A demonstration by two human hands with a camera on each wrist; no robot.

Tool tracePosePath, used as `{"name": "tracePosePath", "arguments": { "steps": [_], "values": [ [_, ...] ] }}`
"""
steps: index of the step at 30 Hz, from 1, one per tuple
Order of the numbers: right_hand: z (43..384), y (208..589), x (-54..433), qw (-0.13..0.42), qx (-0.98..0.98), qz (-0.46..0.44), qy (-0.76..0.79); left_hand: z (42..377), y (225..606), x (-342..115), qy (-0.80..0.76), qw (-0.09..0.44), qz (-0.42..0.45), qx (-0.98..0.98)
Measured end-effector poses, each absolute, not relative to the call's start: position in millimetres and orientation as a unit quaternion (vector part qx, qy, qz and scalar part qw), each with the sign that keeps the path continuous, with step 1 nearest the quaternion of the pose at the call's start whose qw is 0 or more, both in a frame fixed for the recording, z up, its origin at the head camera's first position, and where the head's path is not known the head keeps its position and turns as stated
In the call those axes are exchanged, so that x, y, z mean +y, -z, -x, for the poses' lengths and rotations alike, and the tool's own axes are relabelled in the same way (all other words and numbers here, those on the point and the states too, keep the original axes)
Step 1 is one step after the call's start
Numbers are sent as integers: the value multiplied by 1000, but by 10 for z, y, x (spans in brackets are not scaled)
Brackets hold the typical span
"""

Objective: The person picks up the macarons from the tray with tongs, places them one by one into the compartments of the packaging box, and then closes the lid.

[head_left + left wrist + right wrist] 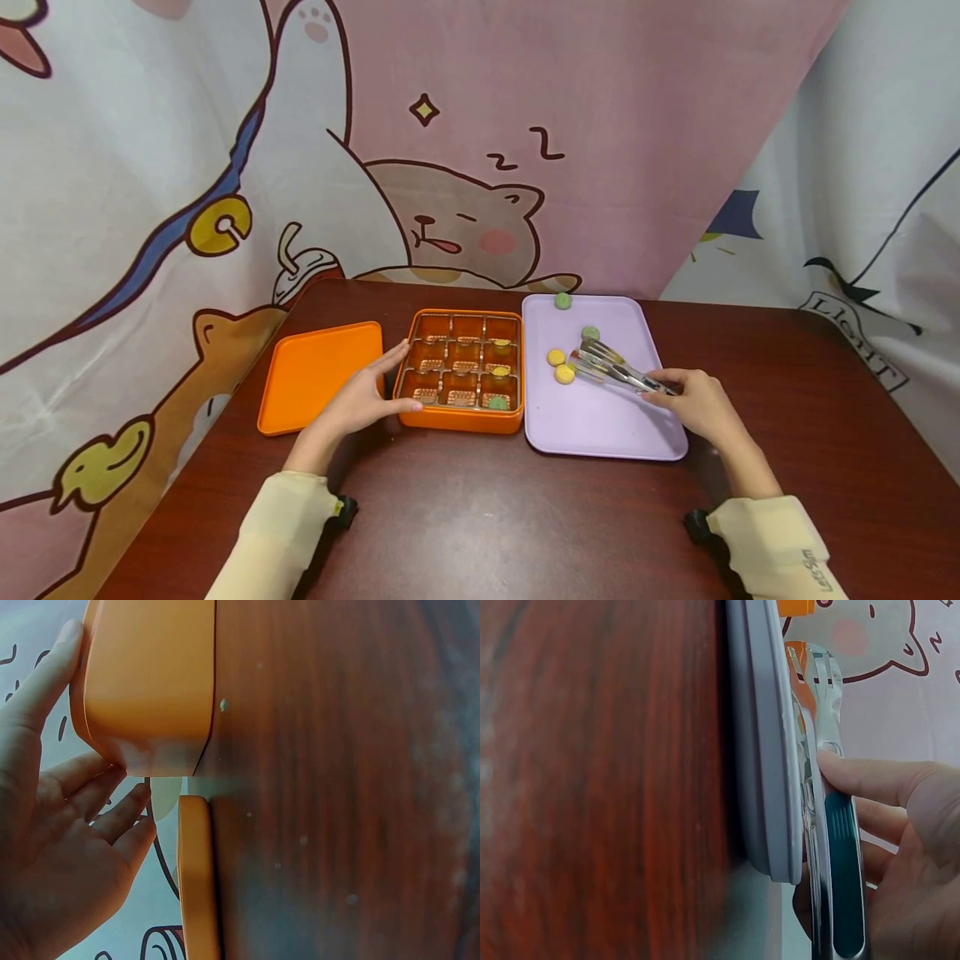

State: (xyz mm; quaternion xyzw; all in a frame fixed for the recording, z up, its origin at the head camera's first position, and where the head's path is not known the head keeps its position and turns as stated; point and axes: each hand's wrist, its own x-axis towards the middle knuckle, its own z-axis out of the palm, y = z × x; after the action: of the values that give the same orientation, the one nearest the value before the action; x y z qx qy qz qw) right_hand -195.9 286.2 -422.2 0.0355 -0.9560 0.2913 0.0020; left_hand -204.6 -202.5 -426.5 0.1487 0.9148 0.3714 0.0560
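Observation:
My left hand (363, 402) rests against the left side of an orange box (457, 419), fingers extended and thumb at its front rim. Inside the box a clear divided insert holds two yellow cookies and a green cookie (498, 402) along the right column. My right hand (697, 404) grips metal tongs (829, 705) with a dark green handle panel, thumb on top. The slotted tong ends are low over a lilac tray (600, 429), beside two yellow cookies (565, 374). One green cookie (591, 333) lies just beyond the tong ends; another green cookie (563, 301) is at the tray's far edge.
An orange lid (322, 375) lies on the brown table (480, 508), left of the box. The tray stands close against the box's right side. A cartoon-printed curtain (637, 150) hangs behind the table and along its left side.

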Motion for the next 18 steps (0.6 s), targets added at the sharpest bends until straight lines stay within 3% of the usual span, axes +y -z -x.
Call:
{"name": "tracePosePath", "arguments": {
  "steps": [18],
  "values": [
    [1969, 4209, 2853, -18, -959, -13, -283, 2048, 4271, -2020, -372, 57, -145, 915]
  ]
}}
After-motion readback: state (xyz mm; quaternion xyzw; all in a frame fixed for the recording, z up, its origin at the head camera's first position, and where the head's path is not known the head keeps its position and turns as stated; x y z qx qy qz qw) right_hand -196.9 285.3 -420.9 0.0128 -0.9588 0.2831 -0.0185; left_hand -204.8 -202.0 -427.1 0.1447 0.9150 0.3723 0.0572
